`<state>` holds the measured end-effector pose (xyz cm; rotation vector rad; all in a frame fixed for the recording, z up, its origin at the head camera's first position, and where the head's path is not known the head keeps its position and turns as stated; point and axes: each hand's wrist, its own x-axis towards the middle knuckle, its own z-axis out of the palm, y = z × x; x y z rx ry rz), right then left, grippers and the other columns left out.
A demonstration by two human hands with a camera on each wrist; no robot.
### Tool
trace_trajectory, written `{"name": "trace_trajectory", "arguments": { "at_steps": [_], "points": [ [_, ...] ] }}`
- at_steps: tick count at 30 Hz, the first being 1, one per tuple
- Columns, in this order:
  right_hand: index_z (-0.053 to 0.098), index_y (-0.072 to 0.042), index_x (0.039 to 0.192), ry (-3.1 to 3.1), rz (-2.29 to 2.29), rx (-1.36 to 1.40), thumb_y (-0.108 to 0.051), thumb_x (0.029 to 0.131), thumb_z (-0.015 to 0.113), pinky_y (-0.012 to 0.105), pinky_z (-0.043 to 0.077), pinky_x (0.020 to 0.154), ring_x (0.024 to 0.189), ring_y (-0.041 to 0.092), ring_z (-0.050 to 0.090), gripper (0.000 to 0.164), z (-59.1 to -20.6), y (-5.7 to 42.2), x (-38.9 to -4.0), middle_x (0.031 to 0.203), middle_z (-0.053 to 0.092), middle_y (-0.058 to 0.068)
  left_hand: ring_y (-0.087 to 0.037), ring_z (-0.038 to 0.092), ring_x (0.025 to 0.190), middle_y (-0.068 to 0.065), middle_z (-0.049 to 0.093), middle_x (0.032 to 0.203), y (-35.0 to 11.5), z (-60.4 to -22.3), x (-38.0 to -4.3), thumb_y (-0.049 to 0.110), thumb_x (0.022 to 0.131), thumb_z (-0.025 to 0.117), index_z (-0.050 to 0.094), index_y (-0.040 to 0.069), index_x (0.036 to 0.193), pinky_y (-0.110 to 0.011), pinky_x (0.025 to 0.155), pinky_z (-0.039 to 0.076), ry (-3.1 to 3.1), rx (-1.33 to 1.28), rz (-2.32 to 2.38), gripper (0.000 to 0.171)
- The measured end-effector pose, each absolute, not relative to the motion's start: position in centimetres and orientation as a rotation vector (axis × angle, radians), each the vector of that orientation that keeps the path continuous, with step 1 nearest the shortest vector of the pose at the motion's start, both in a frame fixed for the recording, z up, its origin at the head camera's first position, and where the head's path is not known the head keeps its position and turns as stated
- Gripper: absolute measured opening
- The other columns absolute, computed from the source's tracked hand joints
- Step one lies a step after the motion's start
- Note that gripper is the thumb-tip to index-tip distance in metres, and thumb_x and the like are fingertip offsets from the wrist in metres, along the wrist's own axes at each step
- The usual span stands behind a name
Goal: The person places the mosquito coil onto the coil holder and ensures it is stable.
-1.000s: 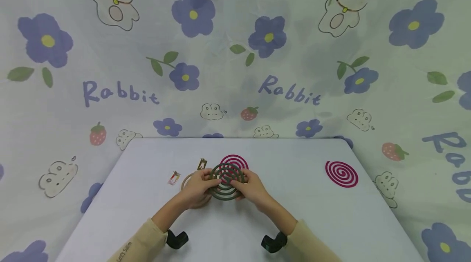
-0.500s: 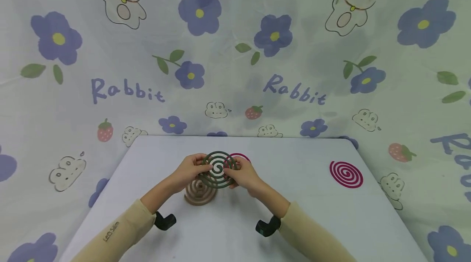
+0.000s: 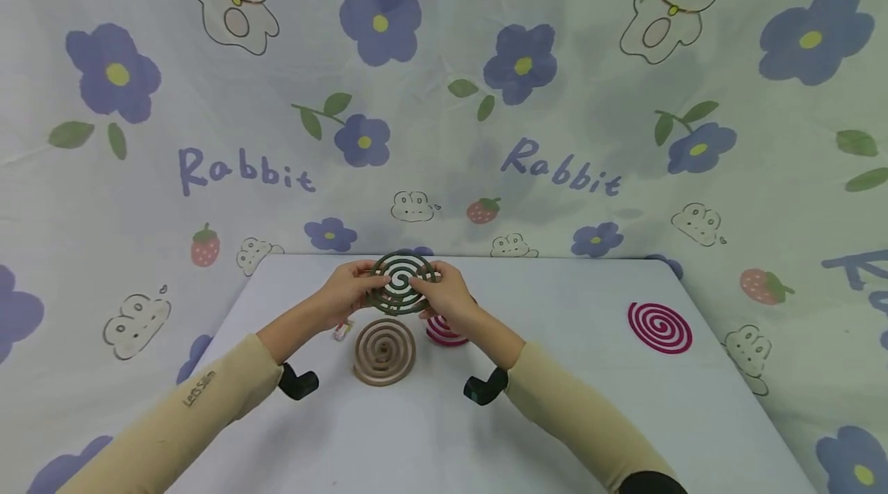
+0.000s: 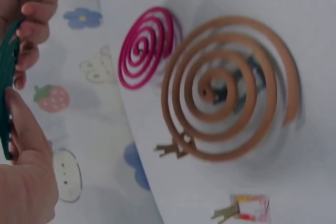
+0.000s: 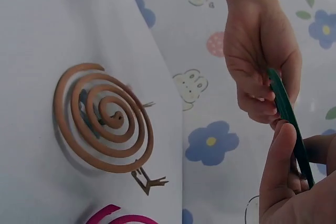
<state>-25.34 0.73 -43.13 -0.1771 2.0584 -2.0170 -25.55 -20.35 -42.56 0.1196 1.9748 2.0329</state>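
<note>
Between both hands a dark green mosquito coil (image 3: 401,279) is held up, its spiral face toward the head camera, overlapping the table's far edge in that view. My left hand (image 3: 347,292) pinches its left rim, thumb on the near face. On the opposite rim, my right hand (image 3: 449,295) pinches it the same way. Both wrist views show the green coil edge-on. Below the hands lies a brown mosquito coil (image 3: 385,352), raised over a small dark metal piece (image 4: 247,82). Partly behind my right hand is a magenta coil (image 3: 447,334).
Another magenta coil (image 3: 660,328) lies far right on the white table (image 3: 555,401). Left of the brown coil is a small packet (image 4: 251,208) with a metal stand. A loose metal stand (image 5: 144,179) sits by the brown coil's edge. A patterned cloth (image 3: 444,93) hangs behind.
Both hands have lifted the green coil up and away, slightly left in the head view. The brown coil, earlier partly covered by hands, now shows fully.
</note>
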Motion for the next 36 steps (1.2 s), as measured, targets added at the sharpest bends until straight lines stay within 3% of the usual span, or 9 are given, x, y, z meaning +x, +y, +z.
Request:
{"name": "trace_trajectory", "arguments": {
  "at_steps": [9, 21, 29, 36],
  "points": [
    [0.056, -0.002, 0.113, 2.112, -1.999, -0.098, -0.016, 0.09, 0.071, 0.023, 0.052, 0.045, 0.053, 0.015, 0.063, 0.03, -44.1, -0.7, -28.0, 0.086, 0.067, 0.013, -0.013, 0.062, 0.071, -0.007, 0.061, 0.095, -21.3, -43.0, -28.6, 0.007, 0.094, 0.063, 0.05, -0.008, 0.12, -0.026, 0.071, 0.055, 1.986, 0.09, 1.948, 0.033],
    [0.058, -0.004, 0.116, 2.116, -2.014, -0.001, -0.018, 0.089, 0.073, 0.023, 0.053, 0.048, 0.059, 0.014, 0.064, 0.034, -47.0, -3.0, -29.4, 0.087, 0.065, 0.011, -0.013, 0.065, 0.075, -0.009, 0.065, 0.096, -22.7, -46.5, -30.0, 0.006, 0.094, 0.063, 0.048, -0.01, 0.124, -0.024, 0.069, 0.055, 1.961, -0.002, 2.011, 0.037],
    [0.058, -0.003, 0.11, 2.125, -2.002, 0.009, -0.015, 0.088, 0.073, 0.024, 0.053, 0.047, 0.057, 0.014, 0.063, 0.029, -48.1, -4.1, -30.4, 0.083, 0.064, 0.01, -0.013, 0.064, 0.076, -0.01, 0.064, 0.099, -23.5, -47.9, -30.8, 0.008, 0.094, 0.064, 0.044, -0.012, 0.13, -0.024, 0.07, 0.054, 1.965, -0.05, 2.005, 0.046],
    [0.058, -0.003, 0.107, 2.151, -1.988, 0.047, -0.016, 0.087, 0.074, 0.023, 0.052, 0.045, 0.055, 0.014, 0.061, 0.028, -48.8, -4.7, -30.7, 0.083, 0.064, 0.01, -0.012, 0.062, 0.071, -0.009, 0.063, 0.092, -23.8, -49.0, -31.3, 0.008, 0.094, 0.065, 0.046, -0.011, 0.125, -0.023, 0.066, 0.054, 1.964, -0.066, 2.03, 0.041]
  ]
}}
